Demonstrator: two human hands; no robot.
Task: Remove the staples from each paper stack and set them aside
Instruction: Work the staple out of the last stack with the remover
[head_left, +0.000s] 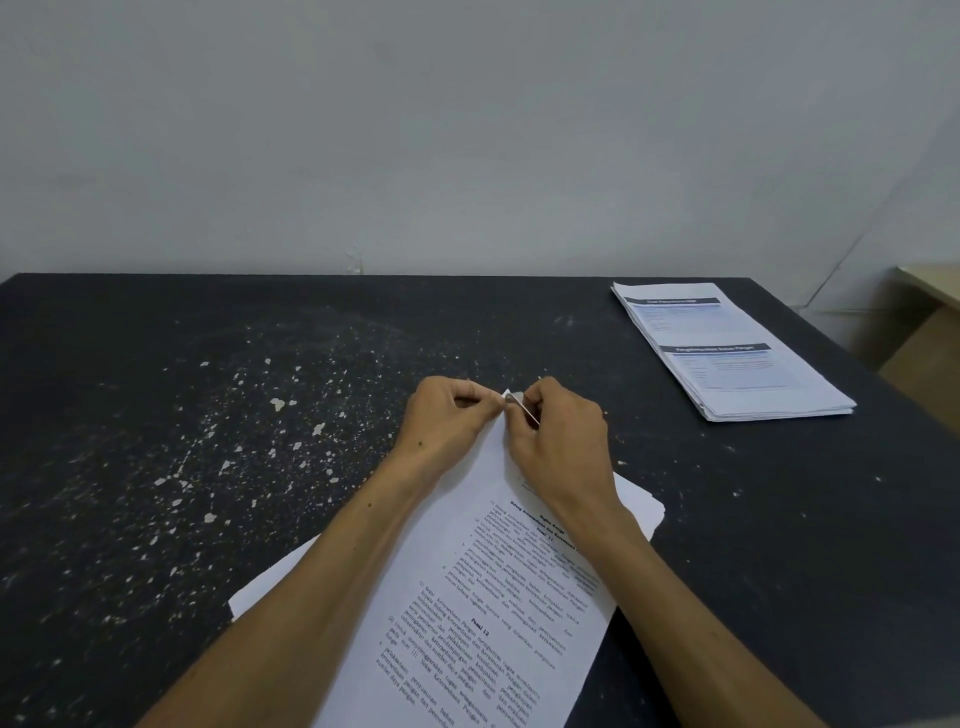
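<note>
A stapled stack of printed paper (483, 597) lies slanted on the black table (156, 415), its far corner lifted between my hands. My left hand (447, 421) pinches that corner from the left. My right hand (561, 441) holds a thin flat metal tool (522, 408) against the same corner, fingers curled round it. The staple itself is hidden under my fingertips. A second stack of printed paper (727, 348) lies flat at the far right of the table.
The table's black surface is chipped, with many white flecks left of centre. A small loose staple (621, 436) lies on the table right of my right hand. A grey wall stands behind. A pale wooden piece of furniture (930, 312) is beyond the table's right edge.
</note>
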